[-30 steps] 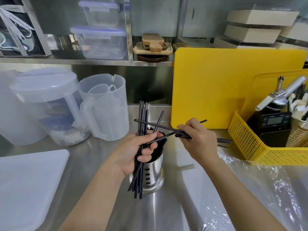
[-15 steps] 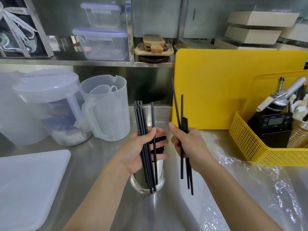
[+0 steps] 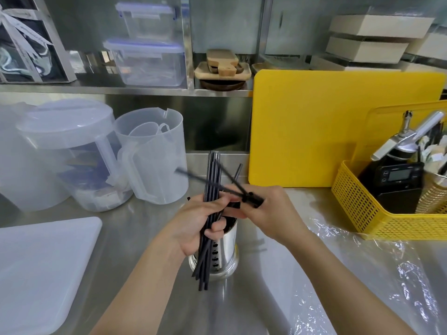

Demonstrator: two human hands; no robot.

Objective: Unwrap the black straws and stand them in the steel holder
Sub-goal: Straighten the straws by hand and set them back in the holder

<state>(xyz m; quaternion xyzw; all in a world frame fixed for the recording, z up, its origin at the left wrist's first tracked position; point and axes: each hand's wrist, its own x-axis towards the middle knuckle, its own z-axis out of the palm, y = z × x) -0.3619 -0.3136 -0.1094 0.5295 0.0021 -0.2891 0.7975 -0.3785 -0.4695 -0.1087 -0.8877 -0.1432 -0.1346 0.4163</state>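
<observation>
At the middle of a stainless steel counter, two bare forearms reach in from the bottom edge and meet above a steel holder.

The left hand is turned palm inward, its fingers and thumb curled round a bundle of black straws. The bundle stands nearly upright, leaning slightly. Its tops fan a little above the fist, and its lower ends hang below the hand in front of the holder's wall, outside it.

The right hand comes in from the right, knuckles up, just beside the left hand's fingertips. Its thumb and fingers pinch the ends of a few loose black straws. These splay up and to the left across the top of the bundle, and one is blurred.

All the straws are thin, matte black and bare. The holder is a shiny slotted cylinder standing upright on the counter, directly below both hands, its mouth mostly hidden by the left hand. What is inside it cannot be told.

Crinkled clear plastic wrap lies on the counter to the right.
</observation>
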